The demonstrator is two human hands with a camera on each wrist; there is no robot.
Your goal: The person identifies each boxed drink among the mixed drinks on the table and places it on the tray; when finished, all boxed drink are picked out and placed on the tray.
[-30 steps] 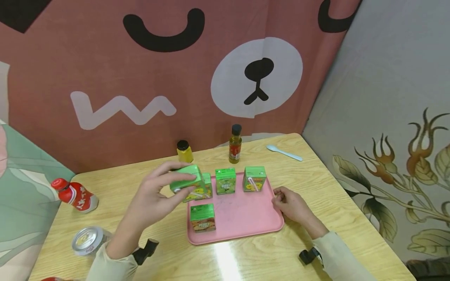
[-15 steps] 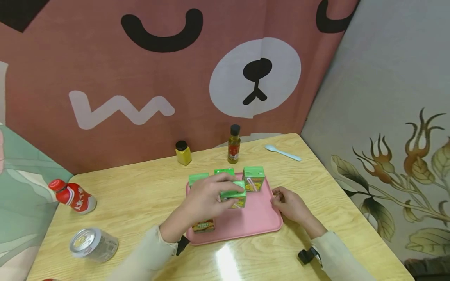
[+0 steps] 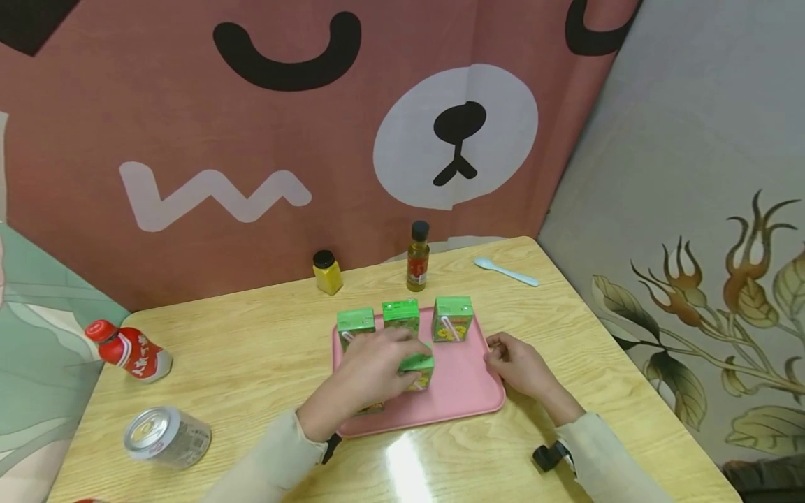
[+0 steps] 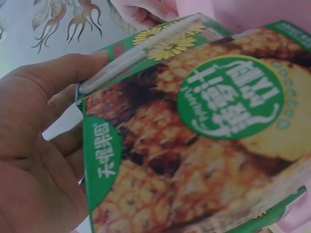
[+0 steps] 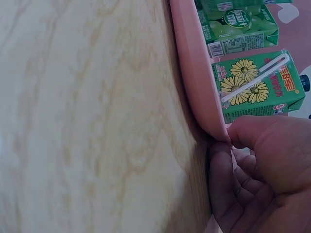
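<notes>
My left hand (image 3: 367, 367) holds a green juice box (image 3: 423, 378) with yellow flowers at the middle of the pink tray (image 3: 465, 391). Whether its base touches the tray cannot be seen. In the left wrist view, a pineapple juice box (image 4: 160, 160) fills the front and partly covers the held box (image 4: 170, 46) with its white straw. My right hand (image 3: 518, 363) pinches the tray's right rim, thumb above and fingers below in the right wrist view. Along the tray's back stand three more juice boxes: left (image 3: 356, 321), middle (image 3: 400, 312), right (image 3: 453, 320).
Behind the tray are a yellow jar (image 3: 327, 274) with a black lid, a sauce bottle (image 3: 418, 258) and a light blue spoon (image 3: 506, 272). To the left lie a red bottle (image 3: 135, 353) and a silver can (image 3: 170, 438). A fabric wall borders the table's back.
My left hand has carried the flowered juice box from the tray's back left to its middle, then lowered it slightly toward the front. My right hand has stayed on the rim.
</notes>
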